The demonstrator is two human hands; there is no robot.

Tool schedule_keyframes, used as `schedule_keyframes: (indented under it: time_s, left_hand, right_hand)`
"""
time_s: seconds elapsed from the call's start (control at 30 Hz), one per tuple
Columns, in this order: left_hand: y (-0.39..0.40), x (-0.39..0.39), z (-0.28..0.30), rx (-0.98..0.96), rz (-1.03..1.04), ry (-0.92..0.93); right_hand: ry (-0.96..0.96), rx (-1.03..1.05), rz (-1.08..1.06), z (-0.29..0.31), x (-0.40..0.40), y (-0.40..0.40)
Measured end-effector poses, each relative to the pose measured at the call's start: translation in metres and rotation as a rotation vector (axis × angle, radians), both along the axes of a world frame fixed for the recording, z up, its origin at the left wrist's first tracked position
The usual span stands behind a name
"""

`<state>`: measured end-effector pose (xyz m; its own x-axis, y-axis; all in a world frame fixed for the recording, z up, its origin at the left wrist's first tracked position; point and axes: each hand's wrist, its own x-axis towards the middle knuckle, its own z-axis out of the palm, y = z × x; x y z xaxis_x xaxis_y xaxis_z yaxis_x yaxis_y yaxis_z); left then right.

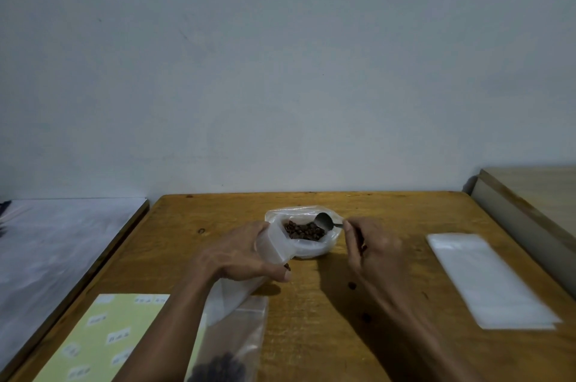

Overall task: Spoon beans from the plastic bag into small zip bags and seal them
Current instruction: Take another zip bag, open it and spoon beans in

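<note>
A white plastic bag [307, 244] lies open on the wooden table [389, 213], with brown beans [304, 230] showing in its mouth. My right hand [371, 249] pinches the handle of a metal spoon [324, 221], whose bowl is over the beans at the bag's right rim. My left hand [240, 252] grips a small clear zip bag [271, 249] with its open top against the left side of the plastic bag. One bean sits at my left thumb tip.
A stack of clear small bags [489, 279] lies at the right. A yellow label sheet [103, 338] lies at the near left, beside a filled zip bag of beans [230, 350]. Several loose beans [352, 285] dot the table. A wooden board [526, 201] stands at the far right.
</note>
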<state>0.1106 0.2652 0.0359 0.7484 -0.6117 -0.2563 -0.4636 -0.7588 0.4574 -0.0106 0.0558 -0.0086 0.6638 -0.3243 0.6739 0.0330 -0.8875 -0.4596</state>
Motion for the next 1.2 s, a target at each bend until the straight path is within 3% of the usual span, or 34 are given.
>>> schedule_keyframes:
  time_s: [0.13, 0.2, 0.33, 0.5, 0.8, 0.97, 1.1, 1.2]
  left_hand:
    - [0.0, -0.002, 0.002, -0.009, -0.009, -0.016]
    - [-0.001, -0.004, 0.002, -0.02, -0.014, -0.028]
    - [-0.002, -0.006, -0.004, -0.052, 0.01, -0.046]
    - [0.001, -0.008, -0.019, -0.176, 0.036, -0.046]
    - [0.006, -0.007, -0.031, -0.268, 0.066, -0.05]
    - [0.005, -0.004, -0.033, -0.265, 0.062, -0.063]
    - [0.006, 0.0, -0.037, -0.259, 0.081, -0.054]
    - [0.004, 0.0, -0.039, -0.275, 0.085, -0.067]
  right_hand:
    - [0.105, 0.076, 0.015, -0.01, 0.009, 0.019]
    - [0.086, 0.313, -0.059, -0.008, 0.013, 0.029]
    - [0.146, 1.013, -0.194, -0.004, 0.021, 0.027]
    - [0.064, 1.185, -0.197, 0.015, 0.011, 0.016]
    - [0.033, 1.134, -0.01, 0.047, -0.008, 0.016]
    - [0.054, 0.629, 0.145, 0.04, -0.01, 0.028]
    - [-0.092, 0.457, 0.005, 0.028, -0.007, 0.019]
    - [-0.016, 0.326, -0.079, 0.014, -0.001, 0.017]
